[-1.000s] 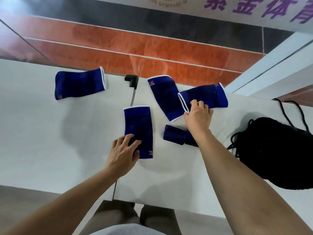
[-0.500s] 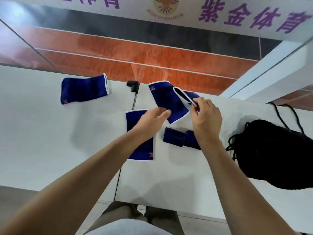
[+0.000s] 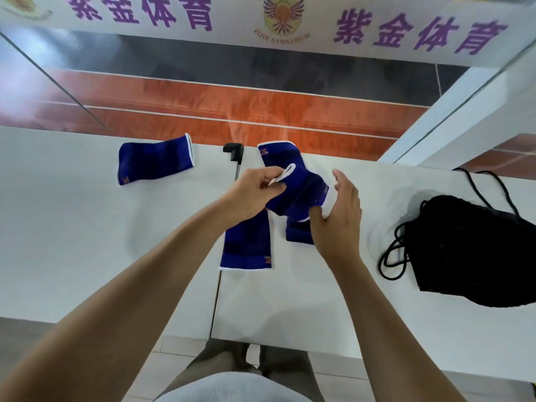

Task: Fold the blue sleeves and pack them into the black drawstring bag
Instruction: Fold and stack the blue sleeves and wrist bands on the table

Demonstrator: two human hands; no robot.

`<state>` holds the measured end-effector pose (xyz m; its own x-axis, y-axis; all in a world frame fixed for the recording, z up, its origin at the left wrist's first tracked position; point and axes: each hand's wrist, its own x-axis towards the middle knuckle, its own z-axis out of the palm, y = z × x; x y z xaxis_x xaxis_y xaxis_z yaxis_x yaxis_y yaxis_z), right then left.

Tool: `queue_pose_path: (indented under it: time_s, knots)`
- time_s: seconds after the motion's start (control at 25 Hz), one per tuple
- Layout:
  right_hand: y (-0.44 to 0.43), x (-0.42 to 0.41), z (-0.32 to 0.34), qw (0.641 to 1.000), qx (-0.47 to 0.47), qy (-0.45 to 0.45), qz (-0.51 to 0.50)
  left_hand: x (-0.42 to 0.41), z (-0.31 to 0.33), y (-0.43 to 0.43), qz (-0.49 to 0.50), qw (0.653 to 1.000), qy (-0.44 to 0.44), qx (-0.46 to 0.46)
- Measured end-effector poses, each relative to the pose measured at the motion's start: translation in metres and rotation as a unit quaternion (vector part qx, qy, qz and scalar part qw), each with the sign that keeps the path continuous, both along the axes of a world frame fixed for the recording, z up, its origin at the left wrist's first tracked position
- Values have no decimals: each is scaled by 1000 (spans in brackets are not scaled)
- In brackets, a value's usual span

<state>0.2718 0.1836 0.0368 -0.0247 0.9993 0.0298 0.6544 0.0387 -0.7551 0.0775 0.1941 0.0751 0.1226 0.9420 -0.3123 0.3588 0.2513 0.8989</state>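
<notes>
My left hand [image 3: 255, 190] pinches the white-trimmed end of a blue sleeve [image 3: 295, 195] held just above the white table [image 3: 87, 242]. My right hand [image 3: 339, 216] is at the sleeve's other end with fingers spread, only its thumb touching the lower edge. Another sleeve [image 3: 246, 245] lies flat under my left wrist. A folded sleeve [image 3: 298, 235] is partly hidden behind my right hand. One more sleeve [image 3: 278, 155] lies at the back edge and another [image 3: 155, 159] at the far left. The black drawstring bag [image 3: 475, 253] lies on the right, its cords trailing.
A small black clamp [image 3: 233, 150] sits at the back edge, on the seam [image 3: 219, 291] between two tabletops. Beyond the table is an orange and grey floor. A white ledge runs along the right behind the bag.
My left hand left the flat sleeve and took the white end of the sleeve that my right hand had lifted. My right hand's fingers have spread open at its other end.
</notes>
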Motion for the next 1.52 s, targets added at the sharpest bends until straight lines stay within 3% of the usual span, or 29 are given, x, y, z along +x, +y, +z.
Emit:
queue_pose_path:
  time_s: [0.08,0.16,0.24,0.36,0.6,0.92,1.52]
  knots:
    - [5,-2,0,996,-74,6,58,-14,14,-8,-37,999,-21,-20]
    - [5,-8,-1,979,-156,99,88,-27,20,-11,-22,997,-60,-45]
    - [-4,-16,-7,954,-227,177,85,-40,18,-13,-10,1000,-8,-23]
    - [-30,-25,-28,951,-258,160,49,-57,-3,-17,-29,991,127,11]
    - [-77,-48,-65,910,-359,209,-15,-82,-55,-4,84,985,134,-70]
    - [-92,-59,-98,935,-319,135,-75,-83,-96,19,14,976,217,-35]
    - [-96,-72,-112,952,-270,68,-124,-81,-148,22,46,950,308,7]
